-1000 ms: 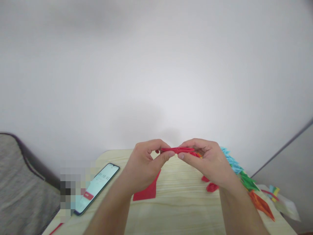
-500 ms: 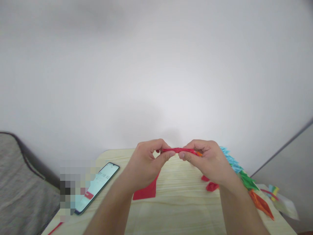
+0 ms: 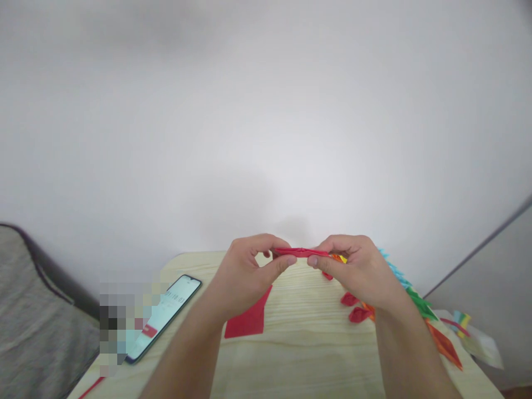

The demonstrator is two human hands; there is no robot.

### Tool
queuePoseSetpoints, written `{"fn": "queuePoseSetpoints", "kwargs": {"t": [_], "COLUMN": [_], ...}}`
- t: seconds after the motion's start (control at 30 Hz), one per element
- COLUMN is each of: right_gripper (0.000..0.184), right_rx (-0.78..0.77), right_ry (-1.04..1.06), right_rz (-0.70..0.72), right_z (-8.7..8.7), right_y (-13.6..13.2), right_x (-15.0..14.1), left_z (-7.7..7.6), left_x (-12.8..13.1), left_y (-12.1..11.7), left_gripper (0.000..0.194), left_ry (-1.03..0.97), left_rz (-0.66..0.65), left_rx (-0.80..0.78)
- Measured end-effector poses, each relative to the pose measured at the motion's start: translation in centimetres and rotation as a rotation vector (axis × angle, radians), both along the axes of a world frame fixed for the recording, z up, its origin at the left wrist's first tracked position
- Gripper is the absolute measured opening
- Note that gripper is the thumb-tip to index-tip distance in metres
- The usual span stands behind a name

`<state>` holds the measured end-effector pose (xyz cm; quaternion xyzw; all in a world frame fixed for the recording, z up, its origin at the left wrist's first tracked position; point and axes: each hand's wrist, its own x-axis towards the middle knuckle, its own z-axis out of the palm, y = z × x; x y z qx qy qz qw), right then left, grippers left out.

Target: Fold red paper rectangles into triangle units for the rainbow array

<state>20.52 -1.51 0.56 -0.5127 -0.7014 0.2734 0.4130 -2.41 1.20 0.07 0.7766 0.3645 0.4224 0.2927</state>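
- Red folded paper (image 3: 302, 252), one: slim, seen nearly edge-on, lying level between your two hands above the table; it is what you have in hand.
- Your left hand (image 3: 253, 274): thumb below and fingers above, pinching the paper's left end.
- Your right hand (image 3: 353, 271): thumb and fingers closed on the paper's right end, facing your left; your two thumbs are near each other but apart.
- Table (image 3: 307, 360): pale, wood-grained, beneath both your forearms, its far edge by a white wall (image 3: 266, 122).
- Red sheet (image 3: 249, 321), one: flat on the table, partly hidden behind your left hand and forearm.
- Phone (image 3: 166, 316), one: screen lit, lying aslant to the left of your left forearm; a pixelated patch covers part of it.
- Small red pieces (image 3: 359, 315): on the table, just beside your right wrist.
- Folded pieces along the table's right side, beyond your right forearm: light blue (image 3: 397, 271), green (image 3: 420, 303), orange (image 3: 444, 344); your arm hides some of them.
- Clear bag (image 3: 484, 346): off the table's right edge, with coloured strips (image 3: 461, 323) at it.
- Grey cloth (image 3: 37, 321): far left, dark-edged.
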Motion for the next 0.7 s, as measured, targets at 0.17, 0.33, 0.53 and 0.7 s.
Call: {"fn": "queuePoseSetpoints", "kwargs": {"t": [0.17,0.33,0.53,0.7], "right_gripper": [0.022,0.020,0.009,0.012], "right_rx": [-0.034,-0.021,0.043,0.033], "right_ry": [0.034,0.088,0.150,0.155], "right_rz": [0.030,0.038,-0.001,-0.038], "right_z": [-0.10,-0.41,-0.58,-0.47], "right_y": [0.10,0.17,0.44,0.53], "right_x": [-0.01,0.23,0.44,0.49], "left_z": [-0.13,-0.40,-0.43,-0.44], "left_x": [-0.16,-0.21,-0.13,0.12], "left_y": [0.18,0.42,0.42,0.34], "left_gripper": [0.015,0.013,0.014,0.014], "left_ry": [0.004,0.019,0.016,0.013], "left_rz": [0.035,0.075,0.088,0.090], "left_rx": [-0.005,-0.007,-0.008,0.009]}}
